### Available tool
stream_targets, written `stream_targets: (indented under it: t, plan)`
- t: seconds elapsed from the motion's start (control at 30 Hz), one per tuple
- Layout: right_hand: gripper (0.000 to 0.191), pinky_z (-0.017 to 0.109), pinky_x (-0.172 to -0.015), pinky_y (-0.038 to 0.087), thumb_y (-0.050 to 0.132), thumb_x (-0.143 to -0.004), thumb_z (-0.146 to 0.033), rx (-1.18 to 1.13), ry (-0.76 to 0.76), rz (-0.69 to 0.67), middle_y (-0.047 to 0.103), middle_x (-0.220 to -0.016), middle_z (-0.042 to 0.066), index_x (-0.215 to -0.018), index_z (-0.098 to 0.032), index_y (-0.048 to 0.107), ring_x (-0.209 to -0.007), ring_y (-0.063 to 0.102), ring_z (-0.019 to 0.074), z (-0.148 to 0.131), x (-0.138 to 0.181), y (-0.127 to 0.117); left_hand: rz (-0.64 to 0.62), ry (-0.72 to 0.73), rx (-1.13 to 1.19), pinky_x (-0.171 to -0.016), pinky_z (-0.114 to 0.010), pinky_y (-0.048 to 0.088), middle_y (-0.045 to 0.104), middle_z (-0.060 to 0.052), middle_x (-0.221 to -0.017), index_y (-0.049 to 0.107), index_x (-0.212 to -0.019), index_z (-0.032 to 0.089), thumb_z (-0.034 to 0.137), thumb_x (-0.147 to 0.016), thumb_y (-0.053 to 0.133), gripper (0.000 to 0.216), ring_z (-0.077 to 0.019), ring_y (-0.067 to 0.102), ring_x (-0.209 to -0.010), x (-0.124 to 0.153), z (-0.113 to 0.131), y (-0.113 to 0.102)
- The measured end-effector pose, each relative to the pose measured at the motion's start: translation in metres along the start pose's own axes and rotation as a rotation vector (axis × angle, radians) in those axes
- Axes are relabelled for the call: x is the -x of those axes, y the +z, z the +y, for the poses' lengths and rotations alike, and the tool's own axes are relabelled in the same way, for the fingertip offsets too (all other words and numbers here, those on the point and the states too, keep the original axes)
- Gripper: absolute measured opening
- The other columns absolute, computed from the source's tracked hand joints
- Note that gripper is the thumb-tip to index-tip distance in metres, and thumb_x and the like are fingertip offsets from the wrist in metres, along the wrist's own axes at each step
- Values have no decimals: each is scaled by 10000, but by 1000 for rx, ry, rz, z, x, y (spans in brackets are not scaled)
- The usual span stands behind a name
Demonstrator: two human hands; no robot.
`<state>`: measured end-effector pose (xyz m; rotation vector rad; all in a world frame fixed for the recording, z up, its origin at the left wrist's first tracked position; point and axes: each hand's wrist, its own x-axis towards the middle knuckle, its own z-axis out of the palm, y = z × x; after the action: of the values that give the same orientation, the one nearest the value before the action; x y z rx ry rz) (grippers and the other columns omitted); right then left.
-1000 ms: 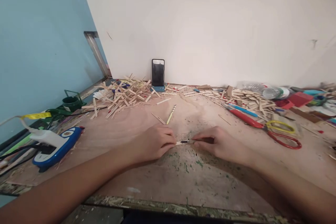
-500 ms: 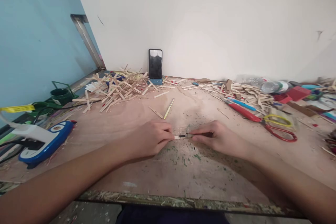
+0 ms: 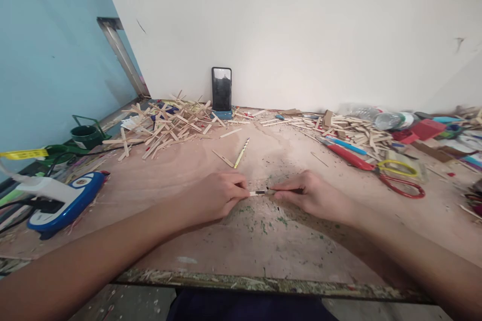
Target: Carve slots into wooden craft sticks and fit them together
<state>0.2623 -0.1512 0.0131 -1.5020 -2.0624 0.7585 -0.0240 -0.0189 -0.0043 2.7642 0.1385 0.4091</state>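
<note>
Left hand (image 3: 216, 198) pinched small stick (image 3: 258, 193); right hand (image 3: 314, 198) closed on dark tool (image 3: 295, 191). We feared a slip nicking skin.

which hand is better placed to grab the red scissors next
Right, probably. The red scissors lie on the right hand's side of the table; the left hand sits farther off, beyond the small stick that both hands pinch. The right hand would have to release its end first.
</note>
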Motion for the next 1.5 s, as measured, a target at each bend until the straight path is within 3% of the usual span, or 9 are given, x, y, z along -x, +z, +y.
stream_targets:
  t: [0.17, 0.33, 0.4, 0.5, 0.6, 0.83, 1.0, 1.2, 1.5]
  plan:
    - [566, 303, -615, 523, 616, -1133, -638, 22, -9, -1, 817, -794, 53, -1164, -162, 920, -611, 601, 153, 2, 0, 1, 3, 12, -11, -879, -301, 529, 786, -56, -1035, 841, -1029, 206, 195, -1153, 501, 362, -188, 716, -942, 0, 0, 1]
    - [535, 339, -828, 602, 638, -1111, -620, 22, -21, 16, 885, -1132, 124, -1198, -174, 920, -886, 786, 230, -1, -3, -1, -4, 19, -33, -904, -308, 526, 792, -54, -1042, 838, -1041, 208, 197, -1153, 515, 342, -189, 717, -961, 0, 2, -1]
    - [504, 317, -761, 569, 630, -1115, -575, 26, -2, 18, 884, -1062, 111, -1172, -168, 922, -813, 749, 204, -5, -2, -4, -10, 23, -55, -921, -329, 519, 794, -57, -1041, 834, -1039, 210, 199, -1154, 516, 338, -200, 714, -969, 0, 3, -3]
    - [472, 286, -608, 442, 636, -1109, -530, 37, 28, -8, 808, -793, 56, -1085, -158, 925, -603, 553, 132, -10, 0, -10, -19, 29, -90, -918, -354, 503, 793, -63, -1027, 831, -1031, 212, 201, -1158, 510, 346, -209, 702, -948, 0, 4, -6]
    - [452, 288, -562, 350, 662, -1096, -525, 49, 41, -42, 715, -667, 21, -1023, -165, 925, -556, 438, 109, -10, 1, -12, -21, 32, -114, -921, -370, 491, 789, -74, -1009, 829, -1017, 206, 210, -1164, 498, 362, -215, 686, -933, -1, 6, -8]
    - [471, 315, -713, 524, 634, -1122, -559, 53, 14, -10, 873, -969, 88, -1141, -185, 920, -716, 674, 175, 1, -3, -1, -52, 46, -46, -883, -346, 482, 770, -6, -910, 830, -980, 249, 343, -1140, 633, 270, -165, 688, -842, 0, 26, -12]
    - [423, 322, -728, 535, 621, -1125, -488, 55, -12, 11, 886, -1023, 95, -1163, -188, 917, -742, 725, 189, -3, -1, -5, 29, -109, -69, -997, -386, 542, 802, -73, -1134, 855, -1178, 235, 508, -1147, 648, 344, -230, 738, -1036, -2, 21, -8]
    - [381, 300, -640, 466, 663, -1109, -464, 49, -59, -54, 875, -940, 79, -1159, -193, 928, -657, 681, 154, -9, 0, -6, -10, -196, -118, -1322, -594, 428, 625, -175, -1700, 711, -1576, 233, 846, -1001, 696, 840, -423, 579, -1557, 1, 9, 7]
    - [405, 308, -612, 469, 652, -1117, -486, 53, -34, -44, 876, -952, 87, -1174, -195, 928, -640, 657, 155, -12, 1, -4, -52, -227, -115, -1360, -568, 411, 570, -180, -1759, 690, -1619, 238, 905, -1007, 611, 909, -411, 537, -1625, 2, 8, 11]
